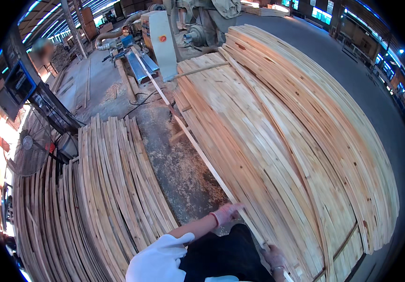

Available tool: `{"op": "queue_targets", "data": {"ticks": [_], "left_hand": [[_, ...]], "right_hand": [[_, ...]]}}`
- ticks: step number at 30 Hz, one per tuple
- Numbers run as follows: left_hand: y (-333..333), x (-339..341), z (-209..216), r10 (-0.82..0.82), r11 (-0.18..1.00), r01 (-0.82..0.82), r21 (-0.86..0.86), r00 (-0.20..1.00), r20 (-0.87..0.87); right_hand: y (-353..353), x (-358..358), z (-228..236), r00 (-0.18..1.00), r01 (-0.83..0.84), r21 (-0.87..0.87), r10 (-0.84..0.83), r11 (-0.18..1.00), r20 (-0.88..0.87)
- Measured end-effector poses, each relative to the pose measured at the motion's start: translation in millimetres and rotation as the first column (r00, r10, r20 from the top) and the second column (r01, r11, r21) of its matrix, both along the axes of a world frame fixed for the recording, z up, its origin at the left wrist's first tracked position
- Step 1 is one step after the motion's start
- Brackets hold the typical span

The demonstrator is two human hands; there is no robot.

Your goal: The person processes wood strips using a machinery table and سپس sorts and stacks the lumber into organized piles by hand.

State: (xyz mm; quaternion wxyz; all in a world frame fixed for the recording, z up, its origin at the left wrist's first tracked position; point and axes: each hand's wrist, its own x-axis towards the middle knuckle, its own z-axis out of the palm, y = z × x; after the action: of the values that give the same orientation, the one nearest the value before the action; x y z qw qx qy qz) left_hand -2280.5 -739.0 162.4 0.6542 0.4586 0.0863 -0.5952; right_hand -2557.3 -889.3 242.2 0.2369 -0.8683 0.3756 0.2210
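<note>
A long, narrow wooden strip [202, 155] slants from the machine at the far left down to me, along the left side of a wide stack of boards. My left hand [226, 214], in what looks like a pinkish glove, is closed over the strip, its fingers reaching across it. Lower and to the right, my right hand [273, 257] grips the same strip close to its near end. Part of that hand's grip is hidden by the hand itself. The strip's far end lies at a blue machine bed [141, 66].
To my right spreads a large layered stack of boards [258, 141], with loose slats lying across it. Bundles of long slats [118, 178] lie on the left. Sawdust covers the floor [179, 174] between. A pedestal fan [31, 141] and a white machine cabinet [161, 44] stand beyond.
</note>
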Motion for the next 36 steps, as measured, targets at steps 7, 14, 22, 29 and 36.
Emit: {"op": "queue_targets", "data": {"ticks": [7, 14, 22, 29, 36], "left_hand": [[-9.1, -74.9, 52.4, -0.455, 0.89, 0.432, -0.144, 0.861, -0.227], [32.3, 4.9, 55.5, -0.312, 0.946, 0.317, -0.071, 0.947, 0.077], [58.3, 191.3, 68.8, 0.157, 0.986, -0.165, 0.002, 0.942, 0.297], [77.0, 329.4, 26.6, 0.509, 0.858, -0.452, -0.244, 0.811, 0.289], [62.5, 205.4, 54.3, -0.308, 0.884, 0.306, -0.352, 0.95, 0.053]], "right_hand": [[1.6, 1.8, -2.5, 0.813, 0.115, 0.171, -0.191, 0.979, 0.549], [-26.1, -116.4, 97.3, 0.924, 0.375, 0.024, -0.376, 0.927, 0.067], [14.8, -11.9, 143.2, 0.808, 0.439, 0.502, -0.572, 0.745, 0.142], [34.3, 134.9, 108.0, 0.885, 0.398, 0.313, -0.45, 0.863, 0.115], [52.4, 278.0, 79.5, 0.96, 0.156, 0.153, -0.186, 0.976, 0.211]]}}
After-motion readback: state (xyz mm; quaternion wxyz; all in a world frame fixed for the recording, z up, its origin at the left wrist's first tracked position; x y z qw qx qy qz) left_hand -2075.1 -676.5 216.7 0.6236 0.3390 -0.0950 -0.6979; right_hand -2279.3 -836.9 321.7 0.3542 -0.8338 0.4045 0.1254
